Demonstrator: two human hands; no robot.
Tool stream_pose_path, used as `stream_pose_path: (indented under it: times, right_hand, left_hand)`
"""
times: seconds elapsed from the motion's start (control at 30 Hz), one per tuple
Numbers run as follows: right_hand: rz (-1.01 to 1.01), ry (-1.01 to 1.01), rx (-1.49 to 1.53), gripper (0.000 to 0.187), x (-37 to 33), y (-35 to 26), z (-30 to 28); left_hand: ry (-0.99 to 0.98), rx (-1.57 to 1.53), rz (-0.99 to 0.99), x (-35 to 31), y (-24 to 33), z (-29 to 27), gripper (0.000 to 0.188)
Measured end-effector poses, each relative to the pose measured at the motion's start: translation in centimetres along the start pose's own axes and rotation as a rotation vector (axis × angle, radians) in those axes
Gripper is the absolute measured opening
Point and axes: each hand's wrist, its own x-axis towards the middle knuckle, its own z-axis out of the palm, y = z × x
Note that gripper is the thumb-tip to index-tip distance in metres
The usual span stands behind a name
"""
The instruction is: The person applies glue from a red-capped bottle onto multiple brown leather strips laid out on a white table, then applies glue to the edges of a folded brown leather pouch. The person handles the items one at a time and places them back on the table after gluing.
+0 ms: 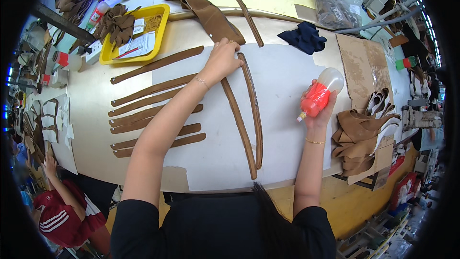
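My left hand (222,61) is stretched over the middle of the table, its fingers closed at the upper ends of two long brown strips. One brown strip (238,120) runs down from under the hand; beside it lies a second brown strip (253,110) with a dark, shiny edge. The fingertips partly hide both upper ends. My right hand (320,108) is wrapped around a clear squeeze bottle (317,97) with a red band, tilted with its nozzle toward the lower left. Several more brown strips (158,64) lie side by side at left, partly behind my left forearm.
A yellow tray (165,19) with papers and brown pieces stands at back left. Farther back lie a wide brown piece (206,14) and a narrow strip (244,13). A dark blue cloth (304,37), cardboard (362,67) and stacked brown pieces (357,139) are at right. Someone works at far left.
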Motion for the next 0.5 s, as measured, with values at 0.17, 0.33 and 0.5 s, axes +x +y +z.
stream_pose_path:
  times: [0.17,0.33,0.5]
  right_hand:
    - [0.034,-0.025,0.034,0.071,-0.25,-0.42,-0.05]
    - [0.033,-0.055,0.029,0.069,-0.24,-0.56,-0.38]
    - [0.032,-0.059,0.033,0.069,-0.24,-0.71,-0.60]
  left_hand:
    - [-0.010,0.019,-0.048,0.39,0.03,0.09,0.037]
    - [0.031,-0.018,-0.002,0.40,-0.22,0.51,0.029]
    - [-0.009,-0.258,-0.008,-0.15,0.66,0.55,0.027]
